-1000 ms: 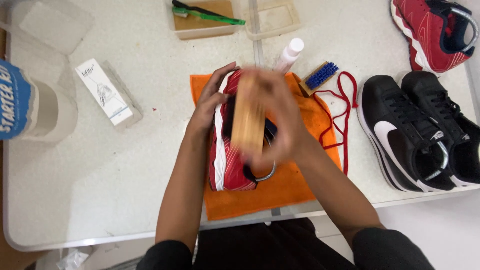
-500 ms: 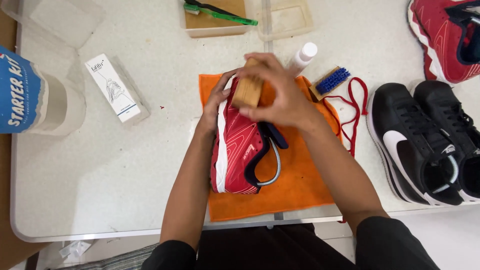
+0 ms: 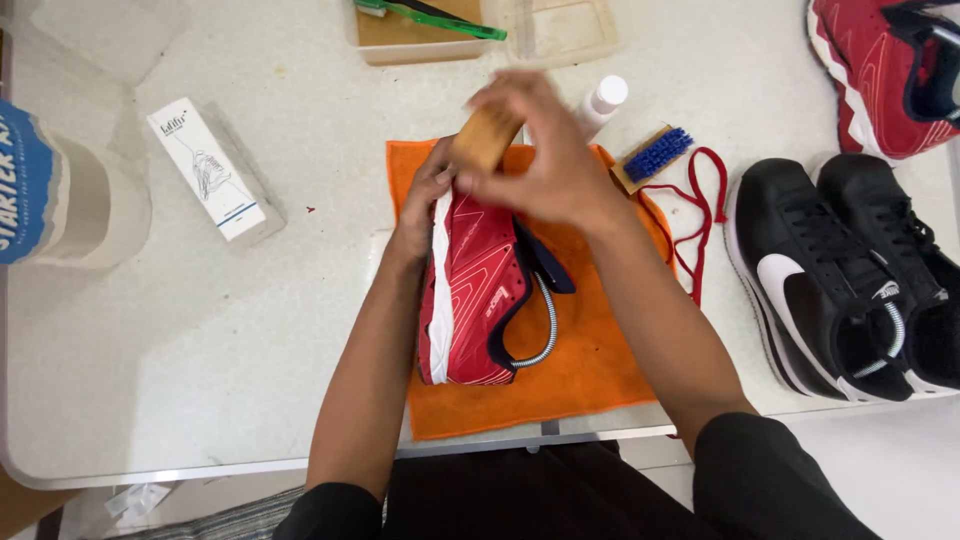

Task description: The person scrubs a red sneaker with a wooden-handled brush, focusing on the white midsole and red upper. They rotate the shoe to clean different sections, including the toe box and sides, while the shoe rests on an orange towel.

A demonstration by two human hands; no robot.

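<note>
A: Start with the biggest thing. What fills the frame?

B: A white table (image 3: 250,330), and at centre an orange cloth (image 3: 590,370) spread flat, likely there to catch dirt and keep the shoe from sliding.

A: And to the right?

B: A pair of black sneakers (image 3: 850,280) at the right edge, side by side, and another red shoe (image 3: 880,70) in the upper right corner, all well apart from the hands.

A: The shoe being worked on?

B: The red sneaker (image 3: 475,290) lies on its side on the cloth, centre of frame, toe toward the top, white sole edge facing left. The left hand (image 3: 425,205) is wrapped over the toe end, closed on it, seemingly to steady it.

A: The right hand?

B: The right hand (image 3: 550,165) is clenched around a wooden brush (image 3: 485,135), held just above the toe; it is blurred, so I cannot tell whether the bristles touch.

A: Smaller things?

B: A white box (image 3: 205,170) at upper left, red laces (image 3: 700,215) right of the cloth, a blue-bristled brush (image 3: 655,155) beside them, and a white bottle (image 3: 600,100) just above the cloth.
</note>
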